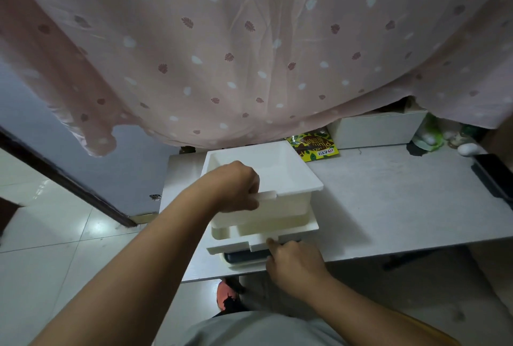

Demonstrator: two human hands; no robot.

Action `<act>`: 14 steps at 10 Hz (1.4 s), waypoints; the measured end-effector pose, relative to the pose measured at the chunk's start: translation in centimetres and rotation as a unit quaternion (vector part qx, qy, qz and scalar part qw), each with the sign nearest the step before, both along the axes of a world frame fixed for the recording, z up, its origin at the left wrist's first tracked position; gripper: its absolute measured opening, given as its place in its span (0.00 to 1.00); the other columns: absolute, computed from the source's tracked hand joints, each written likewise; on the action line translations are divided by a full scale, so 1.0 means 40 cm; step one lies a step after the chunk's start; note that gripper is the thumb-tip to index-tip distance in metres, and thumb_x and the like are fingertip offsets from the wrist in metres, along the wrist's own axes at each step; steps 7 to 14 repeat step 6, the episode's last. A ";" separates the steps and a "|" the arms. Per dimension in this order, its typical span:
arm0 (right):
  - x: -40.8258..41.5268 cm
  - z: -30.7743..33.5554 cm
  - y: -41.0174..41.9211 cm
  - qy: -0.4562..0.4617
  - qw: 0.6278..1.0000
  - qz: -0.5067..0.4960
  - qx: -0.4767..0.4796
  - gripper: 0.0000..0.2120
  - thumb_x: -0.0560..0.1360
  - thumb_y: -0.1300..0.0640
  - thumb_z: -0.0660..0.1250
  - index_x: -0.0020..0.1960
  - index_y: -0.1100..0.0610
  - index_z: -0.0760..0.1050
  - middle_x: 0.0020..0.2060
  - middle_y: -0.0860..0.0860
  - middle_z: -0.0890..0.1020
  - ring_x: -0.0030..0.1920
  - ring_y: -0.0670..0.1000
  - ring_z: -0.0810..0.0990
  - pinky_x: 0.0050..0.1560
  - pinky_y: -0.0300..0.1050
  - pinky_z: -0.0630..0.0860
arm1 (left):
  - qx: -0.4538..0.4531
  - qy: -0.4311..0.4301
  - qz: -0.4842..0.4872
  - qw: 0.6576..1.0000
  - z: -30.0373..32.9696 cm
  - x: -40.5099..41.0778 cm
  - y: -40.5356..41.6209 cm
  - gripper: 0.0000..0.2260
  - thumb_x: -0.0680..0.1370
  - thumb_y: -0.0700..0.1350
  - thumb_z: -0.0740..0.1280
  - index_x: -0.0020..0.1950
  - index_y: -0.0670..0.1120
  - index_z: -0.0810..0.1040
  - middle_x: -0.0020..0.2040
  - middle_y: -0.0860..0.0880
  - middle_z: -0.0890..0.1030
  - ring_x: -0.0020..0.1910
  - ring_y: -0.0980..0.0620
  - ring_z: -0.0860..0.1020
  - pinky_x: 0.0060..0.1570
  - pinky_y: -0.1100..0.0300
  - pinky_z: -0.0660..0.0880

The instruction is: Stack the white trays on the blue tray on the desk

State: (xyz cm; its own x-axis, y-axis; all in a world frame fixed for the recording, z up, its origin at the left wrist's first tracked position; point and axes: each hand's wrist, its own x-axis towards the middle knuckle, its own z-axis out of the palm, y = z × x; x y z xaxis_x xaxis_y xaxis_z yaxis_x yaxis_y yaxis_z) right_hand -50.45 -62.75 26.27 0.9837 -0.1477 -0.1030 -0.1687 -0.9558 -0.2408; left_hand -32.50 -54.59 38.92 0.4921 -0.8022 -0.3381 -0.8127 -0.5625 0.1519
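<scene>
An upper white tray is held tilted above a lower white tray at the desk's front left. My left hand grips the upper tray's near rim at its handle tab. The lower white tray rests on the blue tray, of which only a dark strip shows beneath its front rim. My right hand holds the front edge of the stack, its fingers curled at the lower tray's handle tab. Whether the upper tray touches the lower one is unclear.
The white desk stretches to the right. At its back lie a yellow-green packet, a white box and small items at the far right. A pink curtain hangs over the back. A dark object sits on the right edge.
</scene>
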 end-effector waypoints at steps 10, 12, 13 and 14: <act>-0.014 0.035 0.008 -0.010 1.000 -0.014 -0.002 0.17 0.76 0.48 0.58 0.57 0.54 0.80 0.42 0.54 0.85 0.42 0.58 0.84 0.41 0.46 0.77 | -0.013 0.014 0.034 0.999 -0.105 -0.048 0.044 0.25 0.71 0.62 0.71 0.63 0.51 0.77 0.56 0.52 0.81 0.52 0.48 0.79 0.50 0.52 0.79; -0.014 0.035 0.008 -0.010 1.000 -0.014 -0.002 0.17 0.76 0.48 0.58 0.57 0.54 0.80 0.42 0.54 0.85 0.42 0.58 0.84 0.41 0.46 0.77 | -0.013 0.014 0.034 0.999 -0.105 -0.048 0.044 0.25 0.71 0.62 0.71 0.63 0.51 0.77 0.56 0.52 0.81 0.52 0.48 0.79 0.50 0.52 0.79; -0.014 0.035 0.008 -0.010 1.000 -0.014 -0.002 0.17 0.76 0.48 0.58 0.57 0.54 0.80 0.42 0.54 0.85 0.42 0.58 0.84 0.41 0.46 0.77 | -0.013 0.014 0.034 0.999 -0.105 -0.048 0.044 0.25 0.71 0.62 0.71 0.63 0.51 0.77 0.56 0.52 0.81 0.52 0.48 0.79 0.50 0.52 0.79; -0.014 0.035 0.008 -0.010 1.000 -0.014 -0.002 0.17 0.76 0.48 0.58 0.57 0.54 0.80 0.42 0.54 0.85 0.42 0.58 0.84 0.41 0.46 0.77 | -0.013 0.014 0.034 0.999 -0.105 -0.048 0.044 0.25 0.71 0.62 0.71 0.63 0.51 0.77 0.56 0.52 0.81 0.52 0.48 0.79 0.50 0.52 0.79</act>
